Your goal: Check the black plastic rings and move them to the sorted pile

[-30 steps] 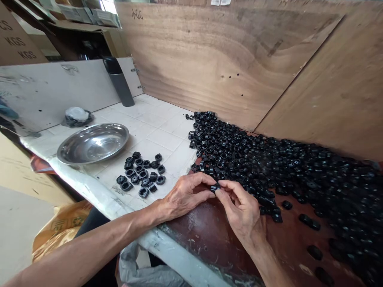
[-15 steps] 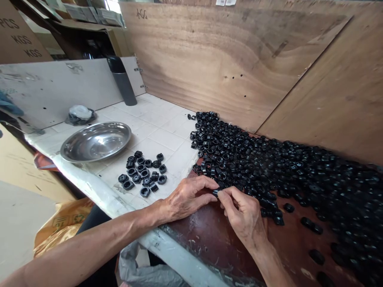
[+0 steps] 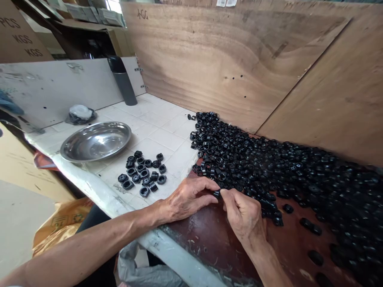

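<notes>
Since a second ago both hands have sunk toward the surface (image 3: pixel 209 235); fingers of my left hand (image 3: pixel 187 198) and right hand (image 3: pixel 242 215) pinch one small black part (image 3: pixel 216 194), which, I judge, could slip into the heap (image 3: pixel 269 171).

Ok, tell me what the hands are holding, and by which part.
One small black plastic part, pinched at its ends between the fingertips of the left hand and right hand, near the black pile's edge.

Both forearms are bare to the edge of view, with no sleeve, watch or glove. The left hand (image 3: pixel 187 197) and right hand (image 3: pixel 243 215) are lean and veined, knuckles creased, nails short and unpainted. No rings show.
</notes>
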A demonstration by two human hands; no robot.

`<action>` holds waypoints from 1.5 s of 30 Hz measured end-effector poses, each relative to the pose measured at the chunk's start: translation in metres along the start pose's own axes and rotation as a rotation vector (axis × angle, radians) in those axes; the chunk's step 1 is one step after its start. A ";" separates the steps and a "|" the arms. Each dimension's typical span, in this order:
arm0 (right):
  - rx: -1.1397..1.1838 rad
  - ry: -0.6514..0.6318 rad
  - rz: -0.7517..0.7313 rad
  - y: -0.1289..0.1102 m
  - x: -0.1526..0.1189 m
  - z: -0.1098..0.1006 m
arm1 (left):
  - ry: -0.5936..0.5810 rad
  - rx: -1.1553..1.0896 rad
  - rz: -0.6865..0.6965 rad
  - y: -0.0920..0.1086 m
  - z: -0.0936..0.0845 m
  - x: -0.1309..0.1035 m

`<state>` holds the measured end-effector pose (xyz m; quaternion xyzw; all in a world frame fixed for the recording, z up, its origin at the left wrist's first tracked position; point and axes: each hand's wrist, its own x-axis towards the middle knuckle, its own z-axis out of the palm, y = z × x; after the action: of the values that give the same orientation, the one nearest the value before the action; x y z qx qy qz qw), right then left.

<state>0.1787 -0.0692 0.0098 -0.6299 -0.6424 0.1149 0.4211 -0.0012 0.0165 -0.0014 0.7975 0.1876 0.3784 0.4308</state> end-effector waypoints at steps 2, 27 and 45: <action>0.003 0.001 0.002 -0.002 0.000 -0.001 | 0.022 -0.017 -0.032 0.000 0.000 0.000; -0.030 -0.100 0.106 0.000 -0.001 -0.006 | -0.018 0.011 -0.094 0.004 -0.005 0.001; 0.157 -0.139 0.119 0.002 0.000 -0.003 | 0.006 -0.002 -0.114 -0.001 -0.003 0.000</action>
<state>0.1817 -0.0701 0.0103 -0.6225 -0.6205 0.2332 0.4161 -0.0033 0.0179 -0.0012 0.7839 0.2334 0.3559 0.4521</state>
